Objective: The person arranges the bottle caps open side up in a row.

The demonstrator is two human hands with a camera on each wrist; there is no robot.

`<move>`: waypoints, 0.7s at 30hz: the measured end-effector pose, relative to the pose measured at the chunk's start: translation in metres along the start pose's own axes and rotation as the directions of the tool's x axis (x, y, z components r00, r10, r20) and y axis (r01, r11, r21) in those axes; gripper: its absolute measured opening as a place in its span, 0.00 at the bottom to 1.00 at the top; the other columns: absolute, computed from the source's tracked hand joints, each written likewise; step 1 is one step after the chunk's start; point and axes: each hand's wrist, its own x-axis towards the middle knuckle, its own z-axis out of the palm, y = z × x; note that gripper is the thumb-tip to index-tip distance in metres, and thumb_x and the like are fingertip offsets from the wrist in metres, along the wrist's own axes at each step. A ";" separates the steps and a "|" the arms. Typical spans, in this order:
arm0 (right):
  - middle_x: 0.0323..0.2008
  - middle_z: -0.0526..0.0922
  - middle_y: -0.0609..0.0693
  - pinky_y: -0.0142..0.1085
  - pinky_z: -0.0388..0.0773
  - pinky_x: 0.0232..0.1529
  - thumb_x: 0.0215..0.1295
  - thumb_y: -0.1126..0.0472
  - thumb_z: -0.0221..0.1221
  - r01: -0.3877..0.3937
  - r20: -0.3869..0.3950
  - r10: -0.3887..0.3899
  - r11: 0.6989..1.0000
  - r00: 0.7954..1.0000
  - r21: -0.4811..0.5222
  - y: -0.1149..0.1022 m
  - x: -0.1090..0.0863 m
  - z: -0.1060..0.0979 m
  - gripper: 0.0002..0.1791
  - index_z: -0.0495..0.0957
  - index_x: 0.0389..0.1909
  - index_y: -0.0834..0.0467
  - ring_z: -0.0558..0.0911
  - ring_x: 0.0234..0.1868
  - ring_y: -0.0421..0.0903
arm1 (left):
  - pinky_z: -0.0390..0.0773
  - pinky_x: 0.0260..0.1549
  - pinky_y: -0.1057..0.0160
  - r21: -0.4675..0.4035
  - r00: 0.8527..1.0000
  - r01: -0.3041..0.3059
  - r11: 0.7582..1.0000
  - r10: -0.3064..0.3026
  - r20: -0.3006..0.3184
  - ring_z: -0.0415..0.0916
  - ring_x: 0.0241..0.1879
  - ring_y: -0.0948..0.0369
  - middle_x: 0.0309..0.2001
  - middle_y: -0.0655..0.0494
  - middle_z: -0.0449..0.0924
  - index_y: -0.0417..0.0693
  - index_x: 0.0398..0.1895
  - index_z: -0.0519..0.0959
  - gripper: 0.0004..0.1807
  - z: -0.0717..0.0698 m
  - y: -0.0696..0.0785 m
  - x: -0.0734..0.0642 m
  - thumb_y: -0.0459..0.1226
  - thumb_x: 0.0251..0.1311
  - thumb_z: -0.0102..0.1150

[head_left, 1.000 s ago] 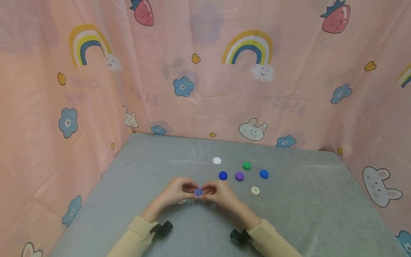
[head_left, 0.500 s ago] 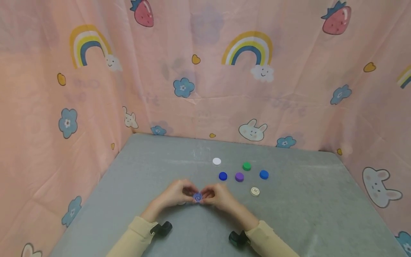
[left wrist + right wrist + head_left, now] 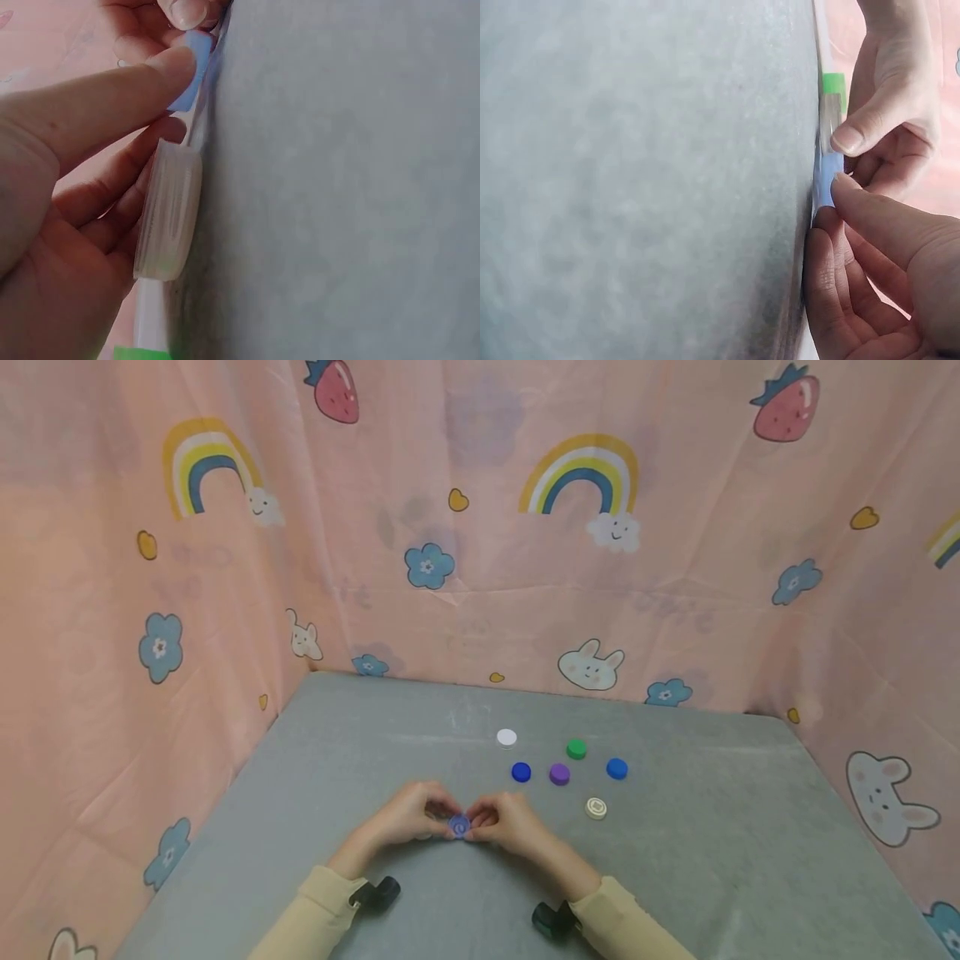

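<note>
A small light-blue bottle cap point(image 3: 459, 826) is pinched between both hands, low over the grey table; whether it touches the surface cannot be told. My left hand point(image 3: 411, 814) holds its left side with thumb and fingers, and my right hand point(image 3: 508, 820) grips the right side. In the left wrist view the thumb presses the face of the blue cap point(image 3: 193, 75). Just below it a translucent whitish cap point(image 3: 171, 210) lies close to the left fingers; the head view does not show that one. The right wrist view has both thumbs on the blue cap point(image 3: 827, 178).
Farther back on the table point(image 3: 300, 768) lie a white cap point(image 3: 507, 738), a green cap point(image 3: 576, 749), a dark-blue cap point(image 3: 521, 772), a purple cap point(image 3: 559, 774) and a blue cap point(image 3: 617, 768). A cream cap point(image 3: 596, 808) sits right of the right hand. A pink patterned curtain point(image 3: 480, 610) surrounds the table.
Both hands have drawn the light-blue cap slightly toward the person and a little left. The pale cap under the left hand has gone out of sight in the head view.
</note>
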 end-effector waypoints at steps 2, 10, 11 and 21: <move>0.26 0.84 0.48 0.26 0.75 0.25 0.51 0.61 0.70 -0.003 0.001 0.003 1.000 1.000 0.003 0.000 0.000 0.000 0.10 0.83 0.33 0.60 0.78 0.25 0.35 | 0.77 0.40 0.69 0.006 1.000 -0.006 1.000 0.006 0.008 0.78 0.37 0.66 0.35 0.60 0.81 0.50 0.37 0.85 0.13 0.000 0.000 0.000 0.36 0.44 0.73; 0.26 0.85 0.48 0.26 0.75 0.26 0.50 0.62 0.71 -0.006 0.009 0.006 1.000 1.000 0.029 0.000 -0.001 0.001 0.10 0.83 0.32 0.60 0.80 0.26 0.35 | 0.76 0.40 0.69 0.030 0.999 -0.045 0.999 0.045 0.031 0.77 0.37 0.67 0.34 0.63 0.79 0.52 0.38 0.85 0.14 0.000 -0.004 -0.002 0.36 0.43 0.74; 0.26 0.85 0.48 0.26 0.75 0.26 0.50 0.63 0.71 -0.006 0.011 0.006 1.000 1.000 0.030 0.000 -0.001 0.001 0.10 0.83 0.33 0.60 0.80 0.26 0.36 | 0.76 0.40 0.68 0.027 0.998 -0.047 0.999 0.046 0.034 0.77 0.37 0.67 0.35 0.63 0.79 0.52 0.38 0.85 0.14 -0.001 -0.005 -0.002 0.36 0.43 0.74; 0.27 0.85 0.48 0.26 0.76 0.27 0.49 0.62 0.71 -0.016 0.038 0.014 0.999 0.999 0.050 0.001 0.001 0.000 0.11 0.83 0.34 0.61 0.80 0.26 0.36 | 0.76 0.43 0.69 -0.027 0.995 0.009 1.000 -0.006 0.095 0.77 0.40 0.68 0.37 0.63 0.79 0.52 0.40 0.85 0.15 -0.007 -0.002 -0.001 0.37 0.45 0.73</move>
